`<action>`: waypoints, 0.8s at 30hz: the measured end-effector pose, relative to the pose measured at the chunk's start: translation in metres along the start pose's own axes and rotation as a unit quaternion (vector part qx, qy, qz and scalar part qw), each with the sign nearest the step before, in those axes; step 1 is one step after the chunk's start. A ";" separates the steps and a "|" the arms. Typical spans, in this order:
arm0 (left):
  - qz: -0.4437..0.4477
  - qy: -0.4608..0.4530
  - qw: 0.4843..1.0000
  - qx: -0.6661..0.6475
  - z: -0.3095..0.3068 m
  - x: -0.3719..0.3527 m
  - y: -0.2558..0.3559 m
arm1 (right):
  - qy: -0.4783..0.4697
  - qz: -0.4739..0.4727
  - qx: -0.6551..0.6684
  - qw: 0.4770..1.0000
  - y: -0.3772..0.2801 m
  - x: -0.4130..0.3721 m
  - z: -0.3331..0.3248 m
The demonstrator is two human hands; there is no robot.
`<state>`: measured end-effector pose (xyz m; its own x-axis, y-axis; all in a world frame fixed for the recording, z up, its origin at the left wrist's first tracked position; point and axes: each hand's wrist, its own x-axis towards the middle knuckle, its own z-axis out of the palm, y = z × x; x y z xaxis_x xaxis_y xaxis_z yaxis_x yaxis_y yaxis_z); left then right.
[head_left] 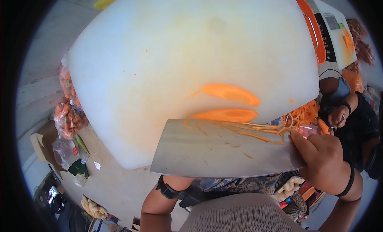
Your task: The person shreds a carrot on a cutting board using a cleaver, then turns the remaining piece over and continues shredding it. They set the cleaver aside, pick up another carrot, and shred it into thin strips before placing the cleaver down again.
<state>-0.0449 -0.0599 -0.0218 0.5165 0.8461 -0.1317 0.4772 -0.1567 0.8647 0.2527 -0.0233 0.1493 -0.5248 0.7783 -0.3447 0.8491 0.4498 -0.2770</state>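
My right hand (323, 162) is closed around the handle end of a wide cleaver (223, 152), whose blade lies flat to my view with carrot shreds stuck along its upper edge. Just past that edge, a carrot half (227, 114) rests on the white cutting board (167, 64), partly covered by the blade. Another cut carrot piece (231, 93) lies a little farther away. My left forearm, with a dark watch (167, 189) at the wrist, reaches up under the blade. The cleaver hides my left hand, fingers included.
To the right, another person's hand (340, 115) is beside a carrot (323, 127), near a heap of carrot shavings (304, 115). Bags of carrots (68, 118) stand left of the board. A second cutting board (339, 42) and an orange tray (315, 32) are at the upper right.
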 end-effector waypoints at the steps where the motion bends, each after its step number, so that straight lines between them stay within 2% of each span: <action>1: -0.005 -0.001 1.000 -0.002 -0.001 -0.003 0.000 | -0.004 0.000 0.001 1.000 0.001 0.002 0.001; 15: -0.007 -0.014 1.000 0.007 -0.017 -0.010 -0.002 | -0.030 0.004 0.031 0.999 0.008 0.021 0.005; 20: 0.034 -0.004 0.999 0.040 -0.012 -0.003 0.003 | -0.018 0.009 0.037 0.999 0.005 0.030 0.013; 24: 0.100 0.037 0.988 0.114 -0.004 0.014 0.013 | 0.003 0.016 0.042 0.999 0.004 0.036 0.019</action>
<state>-0.0343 -0.0481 -0.0102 0.5673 0.8201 0.0747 0.5230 -0.4289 0.7366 0.2365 -0.0018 0.1186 -0.4976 0.7942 -0.3488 0.8567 0.3869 -0.3412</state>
